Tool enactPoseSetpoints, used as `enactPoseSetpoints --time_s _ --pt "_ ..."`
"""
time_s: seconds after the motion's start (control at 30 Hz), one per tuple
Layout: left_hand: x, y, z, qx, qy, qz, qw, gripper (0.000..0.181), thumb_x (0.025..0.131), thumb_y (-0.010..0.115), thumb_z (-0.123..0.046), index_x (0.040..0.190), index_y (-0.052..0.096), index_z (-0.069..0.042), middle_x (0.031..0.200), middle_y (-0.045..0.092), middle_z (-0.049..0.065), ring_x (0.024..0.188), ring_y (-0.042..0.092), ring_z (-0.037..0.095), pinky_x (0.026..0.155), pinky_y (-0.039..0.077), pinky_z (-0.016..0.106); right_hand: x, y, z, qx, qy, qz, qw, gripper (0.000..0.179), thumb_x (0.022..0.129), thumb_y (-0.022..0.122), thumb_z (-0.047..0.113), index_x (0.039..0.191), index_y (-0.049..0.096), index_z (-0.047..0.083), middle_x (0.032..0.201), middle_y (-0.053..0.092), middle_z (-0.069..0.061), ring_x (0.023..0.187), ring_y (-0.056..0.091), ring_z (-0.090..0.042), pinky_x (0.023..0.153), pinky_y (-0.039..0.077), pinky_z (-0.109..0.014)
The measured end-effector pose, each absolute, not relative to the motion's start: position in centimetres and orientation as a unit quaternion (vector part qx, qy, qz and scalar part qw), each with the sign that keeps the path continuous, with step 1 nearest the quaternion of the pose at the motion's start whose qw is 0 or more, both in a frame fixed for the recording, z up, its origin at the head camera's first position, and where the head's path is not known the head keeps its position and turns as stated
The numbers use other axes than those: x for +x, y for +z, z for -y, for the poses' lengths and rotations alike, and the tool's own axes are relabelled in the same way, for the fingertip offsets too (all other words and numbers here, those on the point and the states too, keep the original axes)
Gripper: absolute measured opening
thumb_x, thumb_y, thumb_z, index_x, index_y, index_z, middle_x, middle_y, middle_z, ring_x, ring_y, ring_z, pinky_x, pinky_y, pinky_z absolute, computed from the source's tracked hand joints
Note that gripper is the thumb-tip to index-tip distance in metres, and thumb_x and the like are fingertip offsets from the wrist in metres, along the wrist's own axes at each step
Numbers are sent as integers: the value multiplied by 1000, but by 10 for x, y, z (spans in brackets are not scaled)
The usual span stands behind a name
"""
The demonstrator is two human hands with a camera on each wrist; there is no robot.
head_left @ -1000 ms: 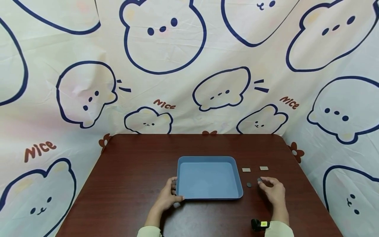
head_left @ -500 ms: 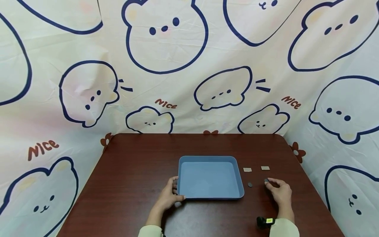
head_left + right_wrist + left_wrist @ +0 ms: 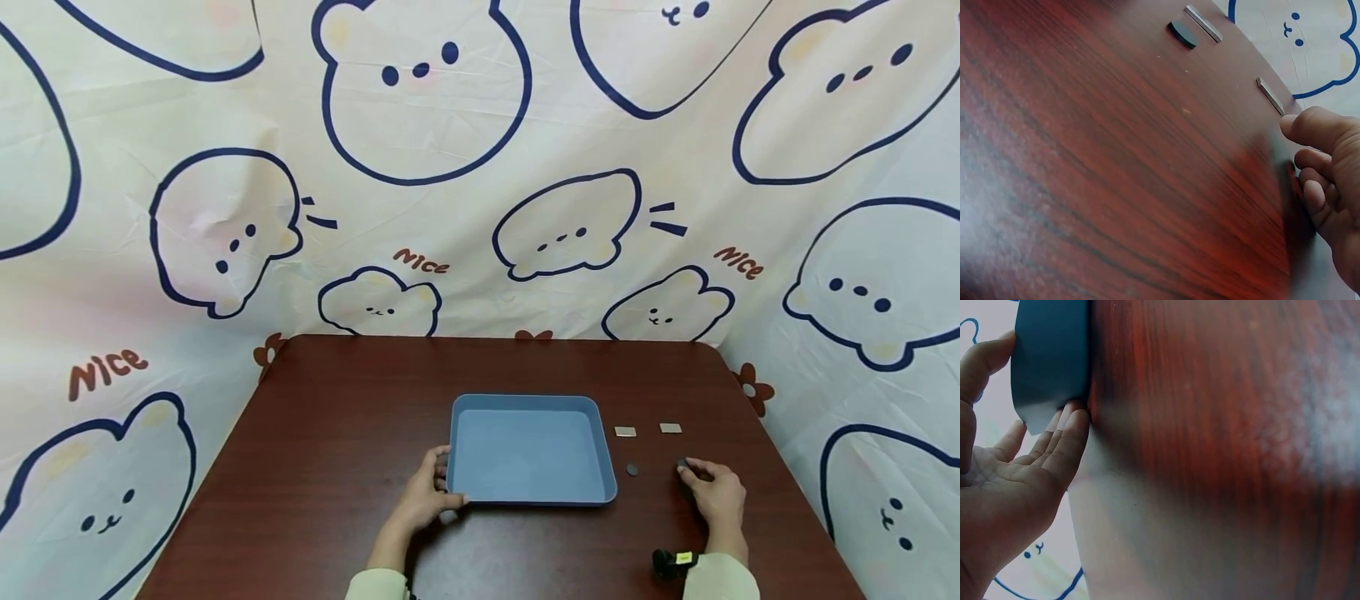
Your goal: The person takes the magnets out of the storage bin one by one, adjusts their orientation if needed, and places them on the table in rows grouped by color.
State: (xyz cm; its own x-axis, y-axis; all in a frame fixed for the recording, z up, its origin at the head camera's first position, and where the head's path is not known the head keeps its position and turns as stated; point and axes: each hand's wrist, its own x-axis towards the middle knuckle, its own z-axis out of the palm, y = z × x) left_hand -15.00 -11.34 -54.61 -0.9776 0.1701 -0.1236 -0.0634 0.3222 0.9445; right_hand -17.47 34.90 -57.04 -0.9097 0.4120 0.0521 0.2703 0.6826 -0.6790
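A blue rectangular tray (image 3: 532,450) lies on the brown table. My left hand (image 3: 422,496) grips its near left corner; the left wrist view shows the fingers along the dark outer wall of the tray (image 3: 1050,356). Right of the tray, my right hand (image 3: 717,497) pinches a small dark disc (image 3: 682,462) low over the tabletop. In the right wrist view that disc is hidden by the fingers. A second dark disc (image 3: 632,470) lies between tray and right hand, near two small pale rectangular pieces, one nearer the tray (image 3: 625,432), one farther right (image 3: 671,428).
The brown wooden table (image 3: 337,433) ends at a cloth backdrop (image 3: 465,217) printed with blue cartoon outlines, which also hangs at both sides. A dark device with a yellow label (image 3: 673,562) is worn at the right wrist.
My right hand has shifted to the right with the dark disc at its fingertips, away from the second disc. The left hand and tray have stayed in place.
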Motion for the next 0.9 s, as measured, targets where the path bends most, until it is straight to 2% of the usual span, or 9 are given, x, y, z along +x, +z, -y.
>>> enactPoseSetpoints --time_s 0.2,0.6,0.9 --pt "-150 -545 114 32 583 -806 102 83 73 79 -6 140 30 -5 113 46 20 89 46 30 66 42 38 -176 -572 -351 -191 356 910 93 33 86 67 20 109 66 -3 114 51 -29 108 44 -45 91 30 -55" --pt "-149 -547 114 29 585 -804 102 82 73 78 -4 139 30 -4 110 47 20 88 47 29 66 43 37 -179 -575 -352 -192 351 911 98 30 85 66 16 107 66 -5 104 53 -26 91 50 -38 79 37 -51" --pt "-148 -545 114 31 584 -804 104 81 73 78 -3 139 30 -3 110 48 21 87 49 29 65 43 37 -176 -574 -350 -214 372 898 95 32 87 65 19 110 65 -4 108 54 -25 93 52 -37 79 39 -49"
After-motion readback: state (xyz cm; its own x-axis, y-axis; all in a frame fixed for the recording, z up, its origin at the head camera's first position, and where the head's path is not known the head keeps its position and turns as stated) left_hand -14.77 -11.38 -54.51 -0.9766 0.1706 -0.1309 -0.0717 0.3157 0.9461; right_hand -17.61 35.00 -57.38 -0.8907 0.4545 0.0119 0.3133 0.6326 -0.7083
